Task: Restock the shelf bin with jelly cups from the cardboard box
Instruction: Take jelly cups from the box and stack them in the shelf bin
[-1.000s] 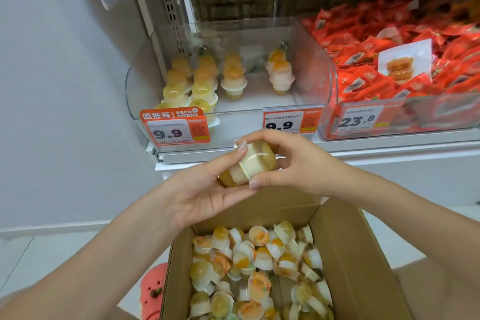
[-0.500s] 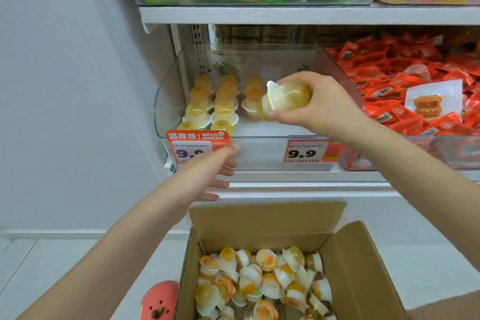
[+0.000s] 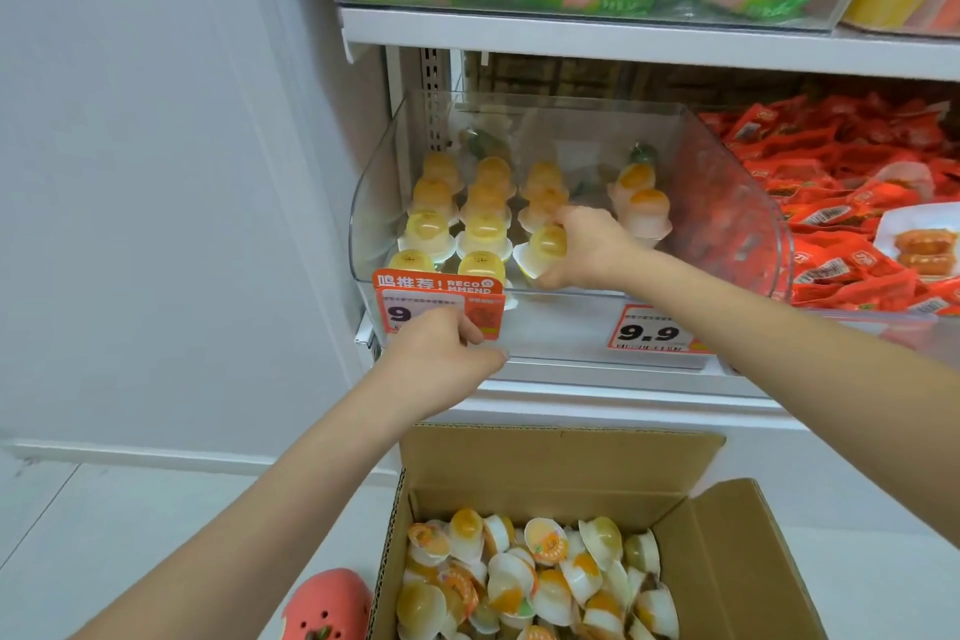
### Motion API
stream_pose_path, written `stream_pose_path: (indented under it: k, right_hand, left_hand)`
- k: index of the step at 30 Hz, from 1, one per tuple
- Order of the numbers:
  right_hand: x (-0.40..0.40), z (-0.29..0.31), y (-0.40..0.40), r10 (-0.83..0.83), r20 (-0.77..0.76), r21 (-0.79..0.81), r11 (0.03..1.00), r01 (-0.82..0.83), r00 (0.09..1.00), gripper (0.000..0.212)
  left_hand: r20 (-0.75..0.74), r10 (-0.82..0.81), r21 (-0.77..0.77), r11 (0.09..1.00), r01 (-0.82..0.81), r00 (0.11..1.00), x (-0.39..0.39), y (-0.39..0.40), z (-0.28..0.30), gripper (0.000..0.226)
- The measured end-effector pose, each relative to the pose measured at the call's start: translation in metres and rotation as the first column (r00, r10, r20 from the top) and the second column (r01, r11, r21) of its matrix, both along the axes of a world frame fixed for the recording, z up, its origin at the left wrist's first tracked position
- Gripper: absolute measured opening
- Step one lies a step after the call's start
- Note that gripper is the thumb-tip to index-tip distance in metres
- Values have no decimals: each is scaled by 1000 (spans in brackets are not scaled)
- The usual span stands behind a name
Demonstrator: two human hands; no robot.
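- Head view, fingers first: the right hand (image 3: 587,247) has its fingers curled round a jelly cup (image 3: 545,247), holding it dome-up at the front of the third row inside the shelf bin (image 3: 748,203). Whether the cup already rests on the bin floor cannot be told.
- The left hand (image 3: 441,359) sits against the bin's front lip by the orange price tag (image 3: 439,299), fingers loosely bent; whether it pinches the tag or only rests there is unclear.
- Progress, as a judgement: the restock looks early to midway. Two left rows stand about four cups deep, the third row is being extended, and a small cluster stands farther right.
- Much of the bin's right side and front floor holds no cups.
- The cardboard box (image 3: 727,535) below, flaps open, holds a jumbled heap of loose cups (image 3: 530,582), so plenty remains to move.
- The neighbouring bin to the right holds red snack packets (image 3: 841,182).
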State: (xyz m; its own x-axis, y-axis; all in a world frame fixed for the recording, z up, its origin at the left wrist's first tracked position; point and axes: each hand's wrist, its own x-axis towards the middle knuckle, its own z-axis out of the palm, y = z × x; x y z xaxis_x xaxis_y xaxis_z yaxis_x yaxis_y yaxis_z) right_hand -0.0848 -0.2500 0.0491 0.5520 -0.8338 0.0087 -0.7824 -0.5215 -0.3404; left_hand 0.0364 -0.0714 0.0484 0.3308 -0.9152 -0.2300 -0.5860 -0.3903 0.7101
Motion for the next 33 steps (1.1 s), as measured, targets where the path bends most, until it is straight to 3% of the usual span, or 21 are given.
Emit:
stream_pose_path:
  k: [16,21,23,26,29,31,33]
  right_hand:
    - [-1,-3,-5,-29,95,54,998,24,995,74]
    - [-2,-3,-6,-13,40,40,999,12,999,80]
    - [-9,7,1,-25,82,20,1000,24,996,81]
    - [-36,23,29,-24,305,-125,990,65,952,55]
    - [-75,22,73,130,471,-349,936,50,873,24]
    - [-98,2,102,255,426,-432,900,-52,868,15]
    - [-118,-31,127,304,325,-342,921,-189,896,13]
  left_hand:
    - [72,-54,-11,998,55,996,-8,-2,0,22]
    - [45,-44,-19,999,45,998,-5,-2,-3,21]
    - [27,-26,-29,999,26,999,-3,-1,-4,28]
    - [51,-26,-60,998,29,998,-3,3,-6,31]
    - [117,-60,-70,995,69,991,-8,11,-15,32]
    - [98,-100,-57,993,106,990,-15,18,-30,26]
    - [51,-186,-9,982,187,981,-28,27,-49,16]
